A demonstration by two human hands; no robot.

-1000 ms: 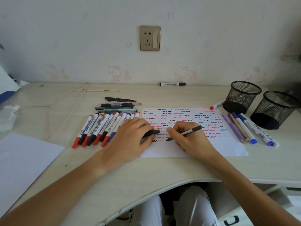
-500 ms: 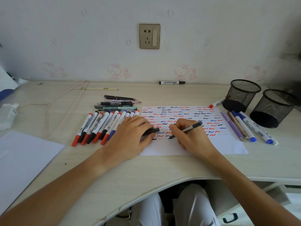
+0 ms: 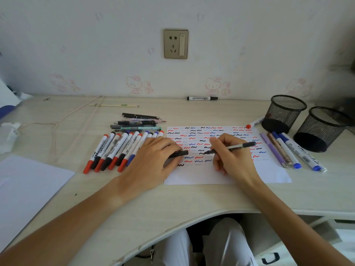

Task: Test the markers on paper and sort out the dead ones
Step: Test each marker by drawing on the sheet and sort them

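Pen test in progress on the paper (image 3: pixel 269 173), mid-sheet.
Right hand (image 3: pixel 233 160) grips a black pen (image 3: pixel 233 147), tip down among the squiggle rows, roughly at the paper's centre. Left hand (image 3: pixel 153 162) lies on the paper's left edge, fingers closed on a black cap (image 3: pixel 179 154). Untested-looking row of markers (image 3: pixel 117 150) sits just left of the paper; a smaller group of pens (image 3: pixel 284 150) lies just right of it, near two mesh cups (image 3: pixel 284 112), both apparently empty. Step in hand: scribble check on this pen. Next move, my guess: read the line, recap, then drop it right of the paper or into a cup. Which pile is "dead" I can't tell.
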